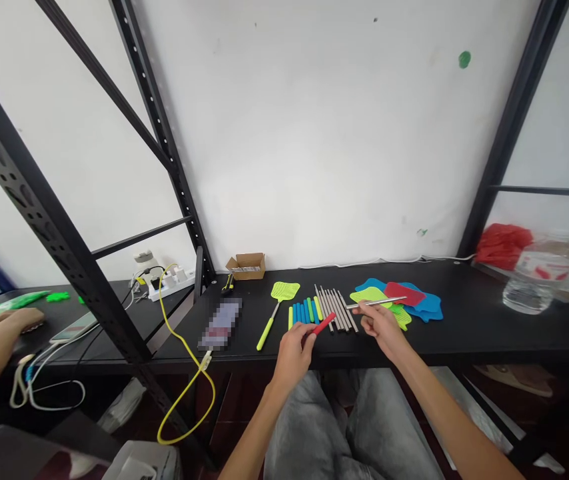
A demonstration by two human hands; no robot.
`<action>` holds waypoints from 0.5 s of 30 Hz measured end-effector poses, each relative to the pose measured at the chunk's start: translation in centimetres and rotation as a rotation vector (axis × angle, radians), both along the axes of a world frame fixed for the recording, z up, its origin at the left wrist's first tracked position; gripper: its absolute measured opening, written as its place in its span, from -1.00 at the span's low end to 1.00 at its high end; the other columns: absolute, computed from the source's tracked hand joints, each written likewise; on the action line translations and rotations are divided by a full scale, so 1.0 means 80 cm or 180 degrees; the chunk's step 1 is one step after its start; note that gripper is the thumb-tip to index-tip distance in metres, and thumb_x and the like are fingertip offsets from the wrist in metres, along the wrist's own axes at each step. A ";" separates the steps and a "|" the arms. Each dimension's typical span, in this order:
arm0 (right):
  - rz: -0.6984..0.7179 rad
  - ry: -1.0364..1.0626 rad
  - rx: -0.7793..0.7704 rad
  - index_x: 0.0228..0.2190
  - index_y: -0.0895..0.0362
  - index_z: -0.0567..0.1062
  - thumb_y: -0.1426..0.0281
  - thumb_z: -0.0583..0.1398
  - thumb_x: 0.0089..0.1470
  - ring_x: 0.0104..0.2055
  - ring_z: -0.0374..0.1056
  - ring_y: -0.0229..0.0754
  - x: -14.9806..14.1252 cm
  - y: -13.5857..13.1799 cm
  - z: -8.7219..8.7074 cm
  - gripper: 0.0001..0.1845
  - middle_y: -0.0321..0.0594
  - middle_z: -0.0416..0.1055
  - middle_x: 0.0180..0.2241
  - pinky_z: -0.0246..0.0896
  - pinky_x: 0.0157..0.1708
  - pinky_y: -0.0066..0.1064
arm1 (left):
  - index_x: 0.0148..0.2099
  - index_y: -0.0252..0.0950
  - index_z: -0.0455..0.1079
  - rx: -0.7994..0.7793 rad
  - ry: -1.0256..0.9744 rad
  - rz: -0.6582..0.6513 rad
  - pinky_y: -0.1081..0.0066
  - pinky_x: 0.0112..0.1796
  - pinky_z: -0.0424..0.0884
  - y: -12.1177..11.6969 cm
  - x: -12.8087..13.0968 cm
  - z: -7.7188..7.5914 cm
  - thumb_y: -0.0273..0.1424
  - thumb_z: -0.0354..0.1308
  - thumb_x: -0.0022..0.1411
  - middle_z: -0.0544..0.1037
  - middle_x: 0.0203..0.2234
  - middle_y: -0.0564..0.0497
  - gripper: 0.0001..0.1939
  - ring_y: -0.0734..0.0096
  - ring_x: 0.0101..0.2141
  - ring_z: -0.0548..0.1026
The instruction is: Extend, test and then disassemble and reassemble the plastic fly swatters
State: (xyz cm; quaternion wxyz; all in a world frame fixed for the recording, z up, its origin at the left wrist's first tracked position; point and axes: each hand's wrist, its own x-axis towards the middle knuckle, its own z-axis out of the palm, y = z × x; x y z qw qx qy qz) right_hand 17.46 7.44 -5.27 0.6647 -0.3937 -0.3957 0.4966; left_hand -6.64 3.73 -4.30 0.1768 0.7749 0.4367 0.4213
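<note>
My left hand (295, 350) is closed around a red handle (324, 323), its far end pointing up and right. Between the fingers of my right hand (378, 322) lies a thin silver rod (382, 301), held almost level. Behind my hands, a row of blue, green and yellow handles (304, 310) lies beside several metal rods (335, 307). To the right is a loose pile of fly swatter heads, with blue (430, 305), red (403, 292) and yellow-green (370, 295) ones. One whole yellow-green fly swatter (266, 333) rests left of the handles.
A phone (220, 323) with a yellow cable (184, 340) lies at left, near a small cardboard box (246, 267) and a cutter (227, 285). At right stand a water bottle (534, 280) and a red bag (502, 241). Black shelf posts (164, 140) flank the table; another person's hand (19, 320) is far left.
</note>
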 end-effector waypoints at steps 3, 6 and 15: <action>0.0051 -0.0175 0.0089 -0.39 0.18 0.48 0.14 0.38 -0.11 -0.66 0.09 -0.42 -0.005 -0.002 -0.007 -0.62 -0.12 0.50 -0.41 -0.25 -0.71 -0.52 | -0.03 -0.20 0.47 0.0029 0.0111 0.0040 0.42 -0.31 0.32 0.001 0.001 -0.007 -0.37 -0.04 0.36 0.52 -0.29 -0.02 -0.72 0.36 -0.35 0.45; 0.0135 -0.0291 0.0150 -0.37 0.18 0.49 0.14 0.38 -0.10 -0.65 0.12 -0.40 -0.003 -0.006 -0.010 -0.61 -0.12 0.50 -0.42 -0.25 -0.69 -0.50 | -0.03 -0.18 0.47 0.0039 0.0235 0.0061 0.43 -0.31 0.32 0.001 0.002 -0.008 -0.40 -0.03 0.35 0.52 -0.28 0.00 -0.73 0.37 -0.34 0.45; 0.0332 -0.0863 0.0115 -0.37 0.16 0.49 0.08 0.31 -0.03 -0.61 0.10 -0.32 -0.003 -0.007 -0.013 -0.62 -0.32 0.30 -0.62 -0.17 -0.61 -0.47 | -0.06 -0.16 0.47 0.0097 0.0492 0.0079 0.45 -0.29 0.32 -0.001 0.004 -0.008 -0.43 -0.02 0.34 0.51 -0.28 0.02 -0.73 0.37 -0.31 0.47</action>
